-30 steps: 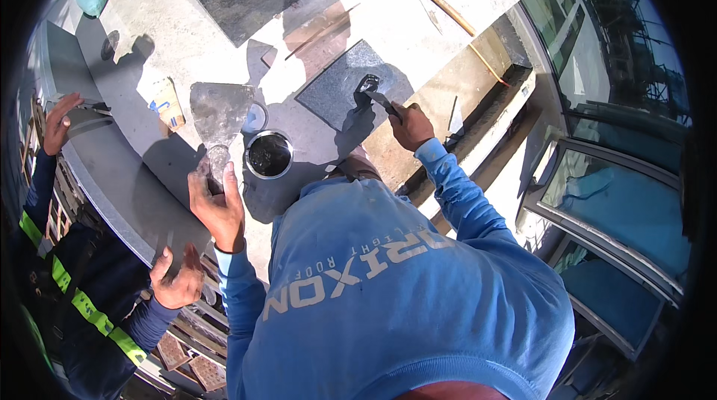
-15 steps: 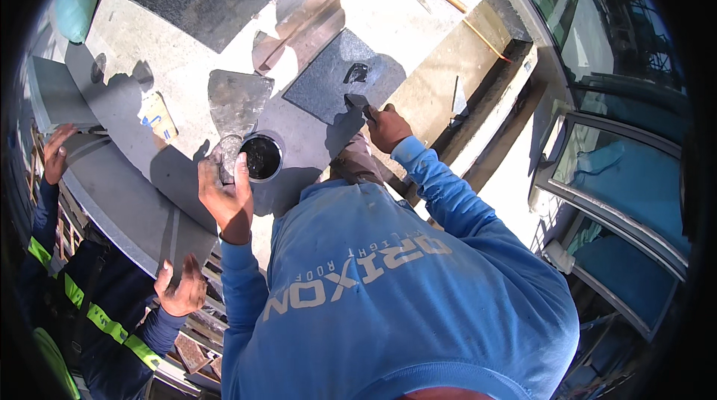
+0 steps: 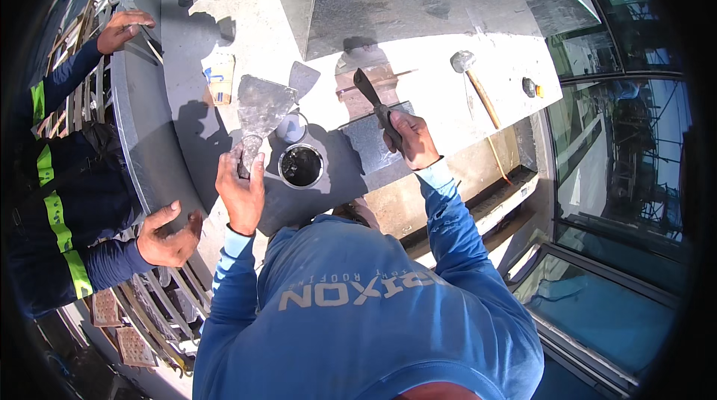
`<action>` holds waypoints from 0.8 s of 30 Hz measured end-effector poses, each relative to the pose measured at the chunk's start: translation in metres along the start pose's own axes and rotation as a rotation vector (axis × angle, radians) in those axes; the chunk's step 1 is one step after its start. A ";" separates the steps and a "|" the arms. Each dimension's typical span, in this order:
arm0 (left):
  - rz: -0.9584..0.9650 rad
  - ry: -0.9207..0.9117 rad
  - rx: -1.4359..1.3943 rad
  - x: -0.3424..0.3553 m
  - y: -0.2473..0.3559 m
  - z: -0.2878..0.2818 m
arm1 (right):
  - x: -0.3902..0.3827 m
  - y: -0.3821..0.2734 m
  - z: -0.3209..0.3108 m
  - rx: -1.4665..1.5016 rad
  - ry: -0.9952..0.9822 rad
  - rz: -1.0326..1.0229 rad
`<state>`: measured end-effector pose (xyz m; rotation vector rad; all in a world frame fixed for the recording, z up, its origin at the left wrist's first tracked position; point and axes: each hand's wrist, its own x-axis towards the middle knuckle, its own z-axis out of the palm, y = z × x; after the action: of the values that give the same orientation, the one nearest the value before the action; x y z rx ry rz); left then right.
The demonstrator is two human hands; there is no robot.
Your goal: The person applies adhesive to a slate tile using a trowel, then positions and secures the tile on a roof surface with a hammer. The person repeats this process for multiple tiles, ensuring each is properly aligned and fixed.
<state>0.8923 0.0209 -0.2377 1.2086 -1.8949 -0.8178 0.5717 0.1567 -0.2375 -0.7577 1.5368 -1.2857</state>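
My left hand (image 3: 243, 187) is closed round the handle of a wide, grey-smeared scraper (image 3: 264, 103), its blade pointing away from me. Just right of it stands an open round tin (image 3: 301, 166) of black paste, with a small pale round lid or cup (image 3: 291, 127) behind it. In my right hand (image 3: 415, 140) is a narrow dark putty knife (image 3: 367, 91), raised blade up over a grey speckled tile (image 3: 373, 147). My hand and the knife cover part of that tile. Shadows fall across the work surface around both hands.
At the left, a co-worker's hands (image 3: 168, 236) are by a long grey panel (image 3: 142, 105). A mallet (image 3: 484, 88) lies far right, a yellow-and-white packet (image 3: 219, 79) far left. A large grey slab (image 3: 418, 0) spans the back; glass panes (image 3: 620, 146) stand at the right.
The view has swung, so the scene sits differently. My right hand has lifted the putty knife from beside the tile to blade-up above it. My left hand still grips the scraper.
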 end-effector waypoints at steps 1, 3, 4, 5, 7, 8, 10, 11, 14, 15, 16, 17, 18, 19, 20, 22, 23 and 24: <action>-0.018 0.010 -0.047 -0.002 -0.001 -0.005 | 0.016 -0.012 0.007 -0.172 0.045 -0.108; -0.021 0.032 -0.057 -0.010 -0.008 -0.011 | 0.053 -0.042 0.022 -0.539 0.137 -0.561; -0.023 0.042 -0.061 -0.015 -0.012 -0.014 | 0.072 -0.062 0.021 -0.814 0.125 -0.734; -0.029 0.036 -0.077 -0.020 -0.014 -0.017 | 0.089 -0.075 0.019 -0.931 0.149 -0.878; -0.096 0.025 -0.092 -0.031 -0.019 -0.018 | 0.116 -0.104 0.017 -1.146 0.179 -1.004; -0.127 0.017 -0.102 -0.036 -0.022 -0.018 | 0.126 -0.118 0.014 -1.249 0.189 -0.984; -0.127 0.036 -0.113 -0.044 -0.028 -0.015 | 0.151 -0.139 0.001 -1.451 0.183 -1.056; -0.109 0.055 -0.131 -0.046 -0.030 -0.014 | 0.163 -0.147 -0.004 -1.513 0.184 -1.102; -0.096 0.055 -0.134 -0.047 -0.039 -0.015 | 0.181 -0.167 -0.018 -1.644 0.197 -1.175; -0.094 0.056 -0.133 -0.045 -0.040 -0.015 | 0.185 -0.173 -0.021 -1.678 0.204 -1.188; -0.098 0.053 -0.124 -0.045 -0.042 -0.017 | 0.186 -0.175 -0.022 -1.684 0.200 -1.193; -0.088 0.043 -0.110 -0.043 -0.042 -0.020 | 0.186 -0.177 -0.023 -1.690 0.196 -1.199; -0.078 0.033 -0.096 -0.039 -0.042 -0.023 | 0.186 -0.178 -0.023 -1.697 0.192 -1.203; -0.066 0.023 -0.083 -0.036 -0.042 -0.024 | 0.184 -0.179 -0.022 -1.690 0.196 -1.215; -0.079 0.028 -0.083 -0.033 -0.043 -0.024 | 0.182 -0.178 -0.020 -1.688 0.204 -1.215; -0.103 0.036 -0.080 -0.027 -0.044 -0.024 | 0.178 -0.173 -0.020 -1.683 0.224 -1.211; -0.113 0.033 -0.075 -0.025 -0.044 -0.024 | 0.177 -0.171 -0.021 -1.671 0.225 -1.192; -0.120 0.047 -0.084 -0.024 -0.044 -0.021 | 0.177 -0.170 -0.024 -1.660 0.226 -1.172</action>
<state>0.9375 0.0253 -0.2679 1.2878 -1.7469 -0.9157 0.4688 -0.0359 -0.1236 -2.9122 2.2714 -0.3953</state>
